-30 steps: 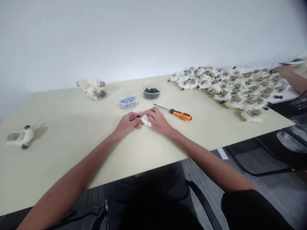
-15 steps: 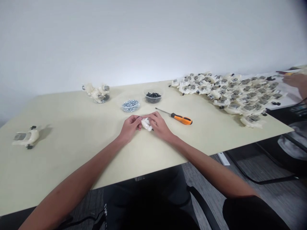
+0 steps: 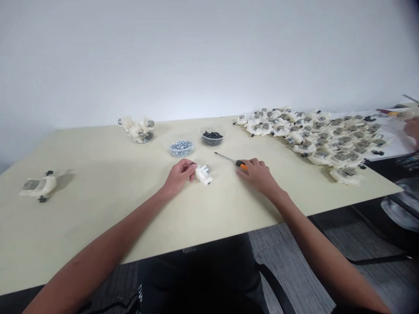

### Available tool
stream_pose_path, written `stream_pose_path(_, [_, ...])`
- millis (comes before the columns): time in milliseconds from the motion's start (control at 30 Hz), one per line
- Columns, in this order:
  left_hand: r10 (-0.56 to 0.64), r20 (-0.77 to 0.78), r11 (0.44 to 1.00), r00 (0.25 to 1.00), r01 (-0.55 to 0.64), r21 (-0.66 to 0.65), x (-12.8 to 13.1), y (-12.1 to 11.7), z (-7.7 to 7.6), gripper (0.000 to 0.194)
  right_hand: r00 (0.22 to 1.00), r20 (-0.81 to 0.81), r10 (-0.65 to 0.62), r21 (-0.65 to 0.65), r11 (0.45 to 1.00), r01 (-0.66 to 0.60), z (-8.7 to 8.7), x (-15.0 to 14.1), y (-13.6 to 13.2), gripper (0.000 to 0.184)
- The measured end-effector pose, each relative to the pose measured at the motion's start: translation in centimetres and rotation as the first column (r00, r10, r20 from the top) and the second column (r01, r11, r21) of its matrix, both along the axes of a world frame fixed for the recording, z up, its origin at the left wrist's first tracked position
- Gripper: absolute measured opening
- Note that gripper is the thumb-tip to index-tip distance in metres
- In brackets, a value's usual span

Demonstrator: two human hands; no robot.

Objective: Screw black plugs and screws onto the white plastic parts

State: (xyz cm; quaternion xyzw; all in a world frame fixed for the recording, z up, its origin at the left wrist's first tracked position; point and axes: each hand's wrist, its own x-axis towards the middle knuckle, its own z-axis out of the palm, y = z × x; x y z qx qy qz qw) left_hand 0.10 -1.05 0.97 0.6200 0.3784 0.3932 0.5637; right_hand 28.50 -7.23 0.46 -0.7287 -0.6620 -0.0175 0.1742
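Observation:
Between the fingertips of my left hand (image 3: 179,178) is a small white plastic assembly (image 3: 203,175), with a grey metal piece on top and a dark bit at its lower end. My left fingers are closed on its left side, which they partly hide. Over to the right, my right hand (image 3: 258,175) has its fingers curled over the handle of an orange and black screwdriver (image 3: 241,164). The screwdriver lies on the table, its shank pointing up and left; most of the handle is hidden under my fingers.
Behind my hands stand a clear bowl of silvery screws (image 3: 181,149) and a bowl of small black parts (image 3: 212,136). Many similar white assemblies (image 3: 327,139) cover the right side. Others sit in a cluster (image 3: 137,131) at back left; a single one (image 3: 39,186) lies far left. A co-worker's hand (image 3: 411,128) shows at right.
My right hand has let go of the white assembly and moved right onto the screwdriver handle. My left hand keeps hold of the assembly. The view has shifted slightly.

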Motion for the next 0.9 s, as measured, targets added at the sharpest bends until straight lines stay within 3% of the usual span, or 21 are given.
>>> stream_pose_path(67, [-0.048,-0.037,0.998,0.998,0.05,0.044,-0.5,0.1,0.7,0.022,0.99,-0.129,0.064,-0.005,0.998,-0.065,0.2,1.4,-0.4,0.032])
stream_pose_path(133, [-0.105,-0.074,0.992,0.992,0.11,0.061,-1.1,0.4,1.5,0.021,0.924,-0.367,0.106,0.06,0.994,-0.091,0.9,2.0,-0.8,0.032])
stream_pose_path(233, [-0.184,-0.144,0.979,0.972,0.194,0.06,-1.9,0.9,2.5,0.02,0.68,-0.716,0.157,0.11,0.988,-0.113,1.9,1.5,-1.2,0.035])
stream_pose_path(300, [-0.207,-0.186,0.973,0.961,0.222,0.065,-2.3,1.1,2.9,0.02,0.545,-0.81,0.217,0.142,0.974,-0.177,2.1,0.6,-1.3,0.032])
stream_pose_path(333, [-0.207,-0.197,0.972,0.958,0.224,0.068,-2.5,1.2,3.0,0.02,0.521,-0.817,0.246,0.155,0.965,-0.212,2.2,0.2,-1.4,0.03])
stream_pose_path(533, [-0.196,-0.245,0.974,0.949,0.217,0.064,-2.5,1.2,3.0,0.021,0.63,-0.701,0.335,0.088,0.917,-0.389,2.3,-1.3,-1.4,0.027])
stream_pose_path(900, [-0.172,-0.288,0.98,0.942,0.193,0.049,-2.2,0.9,3.6,0.017,0.664,-0.665,0.342,0.065,0.912,-0.405,2.1,-0.3,-1.7,0.028])
